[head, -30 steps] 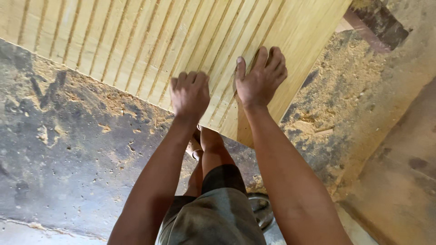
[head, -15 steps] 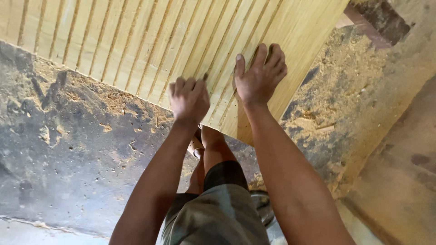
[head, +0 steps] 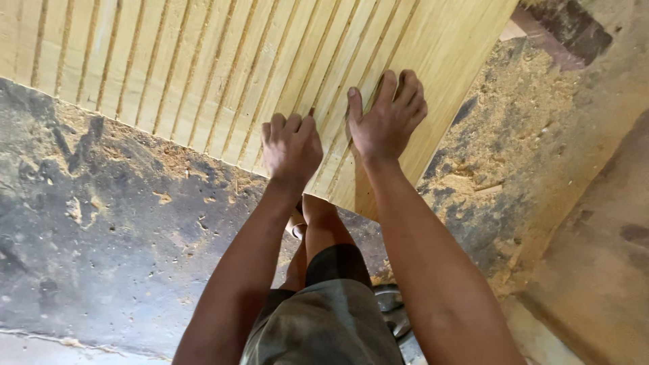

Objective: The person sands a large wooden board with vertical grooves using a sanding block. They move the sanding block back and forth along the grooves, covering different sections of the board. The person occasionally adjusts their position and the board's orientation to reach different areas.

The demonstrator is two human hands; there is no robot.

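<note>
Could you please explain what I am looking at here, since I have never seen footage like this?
The picture comes from a camera worn on a person's head, looking down past their arms and shorts to the floor. There is no machine, only two bare hands. The left hand is curled, knuckles up, on a pale wooden panel cut with long parallel grooves. The right hand lies flatter on the same panel, fingers spread near its corner. Both press on it; neither clearly grips anything. Below is a dark, stained floor scattered with sawdust, thickest on the right. A bare leg shows under the panel's edge.
</note>
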